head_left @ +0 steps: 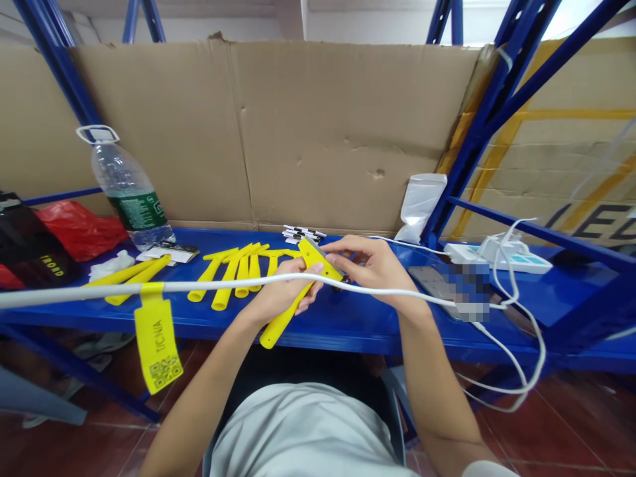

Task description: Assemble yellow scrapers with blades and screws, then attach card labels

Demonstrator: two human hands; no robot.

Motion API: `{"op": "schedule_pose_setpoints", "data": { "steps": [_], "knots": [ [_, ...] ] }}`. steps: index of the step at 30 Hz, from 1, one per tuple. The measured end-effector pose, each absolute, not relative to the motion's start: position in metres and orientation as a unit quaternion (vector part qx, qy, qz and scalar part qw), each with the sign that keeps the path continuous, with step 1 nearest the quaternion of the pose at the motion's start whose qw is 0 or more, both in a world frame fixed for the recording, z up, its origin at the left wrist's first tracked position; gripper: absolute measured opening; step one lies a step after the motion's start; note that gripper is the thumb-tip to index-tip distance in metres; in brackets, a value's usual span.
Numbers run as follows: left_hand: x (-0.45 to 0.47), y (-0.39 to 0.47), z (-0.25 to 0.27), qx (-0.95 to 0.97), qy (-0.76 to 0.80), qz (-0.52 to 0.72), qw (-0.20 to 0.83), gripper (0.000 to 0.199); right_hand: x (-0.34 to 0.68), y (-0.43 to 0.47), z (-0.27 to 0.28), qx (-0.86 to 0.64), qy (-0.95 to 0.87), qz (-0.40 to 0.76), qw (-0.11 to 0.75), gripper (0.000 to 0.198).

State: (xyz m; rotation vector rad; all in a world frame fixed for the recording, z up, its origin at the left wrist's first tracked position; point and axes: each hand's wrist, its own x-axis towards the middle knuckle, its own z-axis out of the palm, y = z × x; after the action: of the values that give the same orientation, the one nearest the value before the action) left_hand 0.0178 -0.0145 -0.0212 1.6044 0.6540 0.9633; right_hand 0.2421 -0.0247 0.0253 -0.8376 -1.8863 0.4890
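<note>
My left hand is wrapped around a yellow scraper just below its wide triangular head. The handle points down toward me, over the front edge of the blue shelf. Along the far edge of the head lies a thin grey metal blade. My right hand pinches this blade against the head with thumb and fingers. Behind my left hand, several more yellow scrapers lie in a row. A small dark object under my right hand is mostly hidden.
A white cable with a yellow tag crosses in front of the view. On the blue shelf stand a large water bottle and a power strip. A phone lies right; small black-and-white packs lie behind.
</note>
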Motion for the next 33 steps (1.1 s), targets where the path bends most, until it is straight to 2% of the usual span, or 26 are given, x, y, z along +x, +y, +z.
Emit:
{"op": "schedule_pose_setpoints", "data": {
  "steps": [17,23,26,30,33],
  "knots": [
    [0.019,-0.016,-0.018,0.670,0.258,0.415,0.559,0.043,0.242,-0.021,0.023,-0.337,-0.780,0.196,0.489,0.019],
    [0.021,-0.022,-0.005,0.654,0.275,0.437,0.552,0.056,0.241,-0.024,0.021,-0.368,-0.748,0.244,0.496,0.034],
    [0.016,-0.025,0.002,0.644,0.274,0.460,0.547,0.058,0.247,-0.020,0.020,-0.372,-0.748,0.221,0.503,0.034],
    [0.001,-0.025,0.008,0.631,0.253,0.500,0.538,0.050,0.259,-0.005,0.029,-0.420,-0.784,0.143,0.434,0.022],
    [-0.010,-0.023,0.012,0.631,0.240,0.525,0.518,0.045,0.263,0.016,0.045,-0.423,-0.853,0.106,0.287,0.013]
  ]
}}
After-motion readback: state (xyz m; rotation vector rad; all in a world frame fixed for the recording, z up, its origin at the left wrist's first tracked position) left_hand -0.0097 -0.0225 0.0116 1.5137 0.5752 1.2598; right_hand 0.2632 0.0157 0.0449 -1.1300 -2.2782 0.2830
